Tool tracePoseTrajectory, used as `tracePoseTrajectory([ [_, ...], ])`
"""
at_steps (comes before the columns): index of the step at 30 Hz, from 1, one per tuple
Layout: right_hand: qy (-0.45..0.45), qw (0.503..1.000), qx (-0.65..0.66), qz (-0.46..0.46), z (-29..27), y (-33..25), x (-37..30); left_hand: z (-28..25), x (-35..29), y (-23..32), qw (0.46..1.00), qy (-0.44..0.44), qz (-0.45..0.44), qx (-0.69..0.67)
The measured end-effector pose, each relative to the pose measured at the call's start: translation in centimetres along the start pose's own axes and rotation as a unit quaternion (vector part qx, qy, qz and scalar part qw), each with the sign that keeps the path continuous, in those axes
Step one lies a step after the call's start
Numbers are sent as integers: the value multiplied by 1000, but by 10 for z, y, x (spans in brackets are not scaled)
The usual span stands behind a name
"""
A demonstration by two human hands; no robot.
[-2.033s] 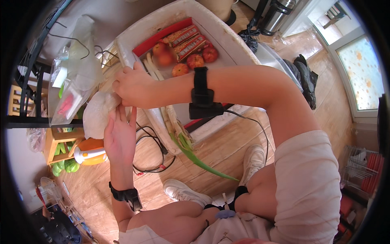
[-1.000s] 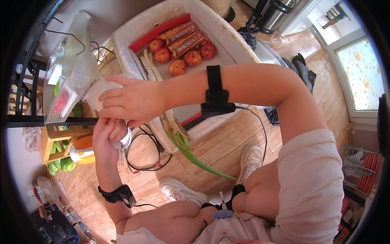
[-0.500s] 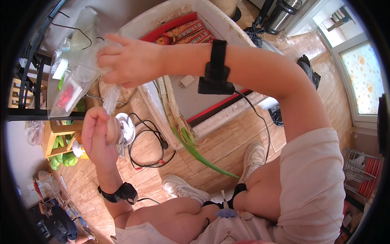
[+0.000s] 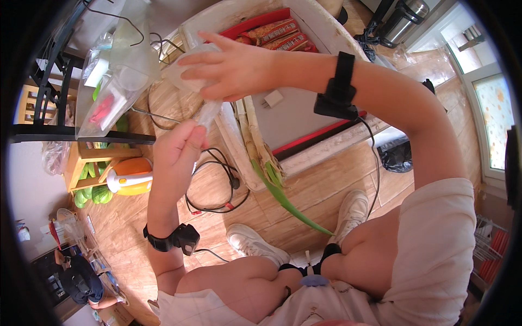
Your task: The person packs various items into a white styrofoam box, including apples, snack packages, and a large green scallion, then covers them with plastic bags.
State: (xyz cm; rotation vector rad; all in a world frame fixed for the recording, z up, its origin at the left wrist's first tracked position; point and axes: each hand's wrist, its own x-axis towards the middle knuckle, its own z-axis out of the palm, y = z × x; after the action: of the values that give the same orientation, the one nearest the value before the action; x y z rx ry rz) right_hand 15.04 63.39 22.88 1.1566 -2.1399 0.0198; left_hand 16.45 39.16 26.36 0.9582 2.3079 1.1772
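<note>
My left hand [image 4: 176, 148] is closed in a pinch on the narrow, gathered part of a clear plastic bag [image 4: 209, 113]. The film runs up from it to my right hand [image 4: 234, 68], which reaches across from the right. My right fingers are spread and touch the wider, cloudy part of the bag; my palm hides some of it. Both wrists wear black straps with small devices. Below and right of the hands stands a white foam box [image 4: 304, 160], with long leek stalks [image 4: 251, 136] along its near left side.
Red packets [image 4: 277, 32] and a white plug adapter [image 4: 273, 98] lie in the box. A black cable [image 4: 217, 208] coils on the floor. Left are a black metal frame [image 4: 81, 133], a wooden rack with green vegetables, and an orange and white appliance [image 4: 133, 176]. Another person [image 4: 81, 282] is lower left.
Both hands appear farther right in view. My left hand has risen closer to my right hand, and the plastic film now stretches between them. The whole scene has shifted slightly right.
</note>
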Motion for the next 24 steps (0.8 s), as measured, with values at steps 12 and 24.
tracePoseTrajectory([
  [12, -108, 645, 419, 630, 42, 21, -140, 17, 18, -20, 978, -49, -38, -201],
  [24, -403, 822, 154, 371, 31, -8, -136, 29, 23, -41, 977, -58, -46, -201],
])
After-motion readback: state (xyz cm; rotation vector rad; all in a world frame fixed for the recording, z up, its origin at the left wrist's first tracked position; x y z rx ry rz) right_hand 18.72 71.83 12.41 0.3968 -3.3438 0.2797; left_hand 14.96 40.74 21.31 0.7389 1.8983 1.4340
